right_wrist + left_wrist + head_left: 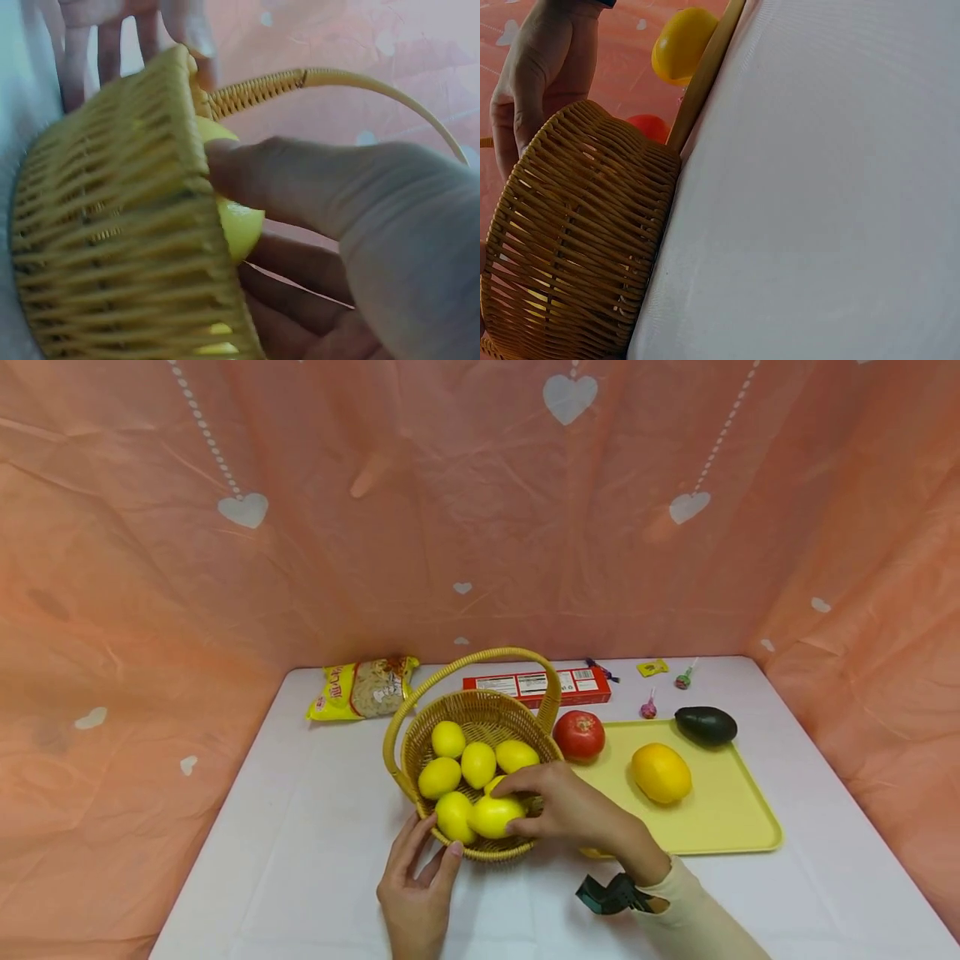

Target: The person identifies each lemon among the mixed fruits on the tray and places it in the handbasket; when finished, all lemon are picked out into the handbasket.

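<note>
A wicker basket (480,708) with a looped handle stands mid-table and holds several yellow lemons (477,764). My right hand (558,806) reaches over the basket's near rim and grips the front lemon (493,816) between thumb and fingers. That same lemon (238,225) shows yellow behind my thumb in the right wrist view. My left hand (420,877) rests its straight fingers against the basket's near left wall (570,247). In the left wrist view my right hand (544,71) appears above the basket.
A yellow tray (720,814) to the right carries a tomato (579,735), an orange fruit (660,772) and an avocado (706,725). Behind lie a red box (536,685), a snack bag (363,687) and small candies (648,708). Pink cloth walls surround the white table (300,827).
</note>
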Action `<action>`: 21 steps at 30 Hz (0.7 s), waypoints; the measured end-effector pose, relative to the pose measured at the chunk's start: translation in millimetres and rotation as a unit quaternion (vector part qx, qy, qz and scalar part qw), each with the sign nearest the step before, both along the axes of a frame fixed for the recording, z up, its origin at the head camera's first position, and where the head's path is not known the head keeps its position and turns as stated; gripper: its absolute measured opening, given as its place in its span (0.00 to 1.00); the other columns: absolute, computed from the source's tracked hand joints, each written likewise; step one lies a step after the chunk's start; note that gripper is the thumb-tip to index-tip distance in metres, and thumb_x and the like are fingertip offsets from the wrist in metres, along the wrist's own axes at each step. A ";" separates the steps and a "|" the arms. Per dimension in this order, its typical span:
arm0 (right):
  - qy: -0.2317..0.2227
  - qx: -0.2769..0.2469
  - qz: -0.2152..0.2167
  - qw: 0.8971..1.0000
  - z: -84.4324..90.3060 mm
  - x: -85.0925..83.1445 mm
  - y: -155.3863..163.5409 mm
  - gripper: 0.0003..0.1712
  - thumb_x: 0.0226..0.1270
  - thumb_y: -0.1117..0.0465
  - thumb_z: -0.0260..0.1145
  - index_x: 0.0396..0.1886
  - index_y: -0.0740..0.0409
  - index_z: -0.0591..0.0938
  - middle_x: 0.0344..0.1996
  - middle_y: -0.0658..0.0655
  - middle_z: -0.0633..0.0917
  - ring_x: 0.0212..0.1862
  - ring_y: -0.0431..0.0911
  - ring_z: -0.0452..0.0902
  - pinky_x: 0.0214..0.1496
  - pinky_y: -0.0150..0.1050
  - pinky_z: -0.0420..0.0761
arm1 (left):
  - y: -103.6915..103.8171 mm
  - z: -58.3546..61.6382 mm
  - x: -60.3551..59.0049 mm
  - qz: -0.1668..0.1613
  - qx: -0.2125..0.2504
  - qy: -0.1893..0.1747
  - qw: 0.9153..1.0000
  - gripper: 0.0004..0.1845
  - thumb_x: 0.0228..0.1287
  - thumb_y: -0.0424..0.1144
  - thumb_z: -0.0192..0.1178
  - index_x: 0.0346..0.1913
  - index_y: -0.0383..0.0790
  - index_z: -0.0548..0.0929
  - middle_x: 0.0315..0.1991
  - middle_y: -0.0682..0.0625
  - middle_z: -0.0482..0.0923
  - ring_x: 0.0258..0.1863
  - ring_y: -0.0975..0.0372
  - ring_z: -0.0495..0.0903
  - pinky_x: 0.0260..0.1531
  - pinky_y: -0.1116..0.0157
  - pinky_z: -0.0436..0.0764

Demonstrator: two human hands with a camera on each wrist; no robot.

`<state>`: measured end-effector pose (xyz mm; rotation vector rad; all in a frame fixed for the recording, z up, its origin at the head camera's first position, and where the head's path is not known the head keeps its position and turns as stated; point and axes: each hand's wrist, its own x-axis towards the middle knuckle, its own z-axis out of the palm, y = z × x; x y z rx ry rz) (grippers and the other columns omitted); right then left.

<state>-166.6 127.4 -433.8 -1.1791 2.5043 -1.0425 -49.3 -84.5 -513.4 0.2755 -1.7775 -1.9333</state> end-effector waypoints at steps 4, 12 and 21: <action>-0.009 -0.003 0.009 1.000 -0.7 2.6 -3.1 0.20 0.67 0.58 0.82 0.58 0.48 0.92 0.52 0.45 0.93 0.52 0.36 0.86 0.59 0.38 0.90 | 0.2 0.0 -1.8 -0.001 -0.002 0.000 1.000 0.24 0.65 0.23 0.76 0.64 0.32 0.88 0.73 0.33 0.75 0.64 0.70 0.83 0.56 0.68 0.90; -0.083 -0.074 -0.055 0.992 -1.2 0.5 28.9 0.24 0.70 0.53 0.82 0.62 0.54 0.91 0.56 0.52 0.93 0.56 0.52 0.90 0.64 0.48 0.91 | 2.3 1.9 -0.9 -0.001 0.002 -0.013 1.000 0.24 0.64 0.23 0.76 0.64 0.32 0.88 0.74 0.33 0.75 0.63 0.70 0.84 0.56 0.69 0.89; -0.139 -0.181 -0.105 0.968 -11.9 8.3 95.2 0.23 0.74 0.68 0.75 0.67 0.61 0.87 0.62 0.64 0.90 0.64 0.54 0.88 0.69 0.38 0.88 | 0.7 3.3 1.1 0.006 -0.006 -0.020 1.000 0.24 0.64 0.24 0.78 0.63 0.33 0.88 0.73 0.34 0.75 0.62 0.70 0.84 0.56 0.66 0.90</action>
